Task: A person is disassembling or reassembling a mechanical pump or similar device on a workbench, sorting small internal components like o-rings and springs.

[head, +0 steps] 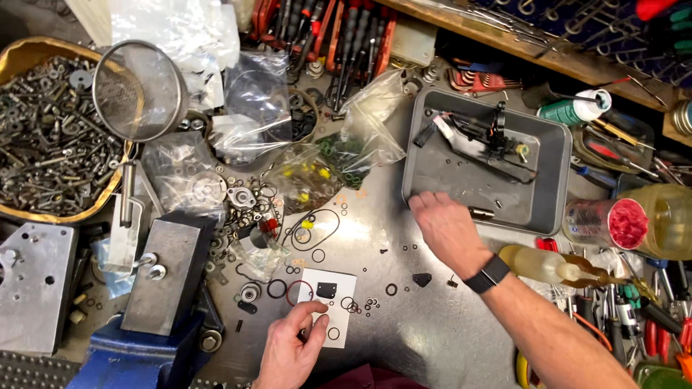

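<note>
My left hand (290,346) rests at the near edge of the metal bench, thumb and fingers pressing on a white card (339,287) that carries small black O-rings and a black rubber piece. My right hand (445,225), with a dark wristband, reaches to the front left corner of a grey metal tray (553,189), fingers curled over its rim; whether it holds anything is hidden. Inside the tray lie a black mechanical part (491,138) with thin wires and a small brass piece (481,213). Loose O-rings (314,232) are scattered between my hands.
A round bowl of bolts and nuts (50,137) with a wire sieve (138,92) sits far left. A blue vise (144,317) stands near left. Clear plastic bags (324,166) of small parts lie behind the card. An oil bottle (548,265), cups and hand tools crowd the right.
</note>
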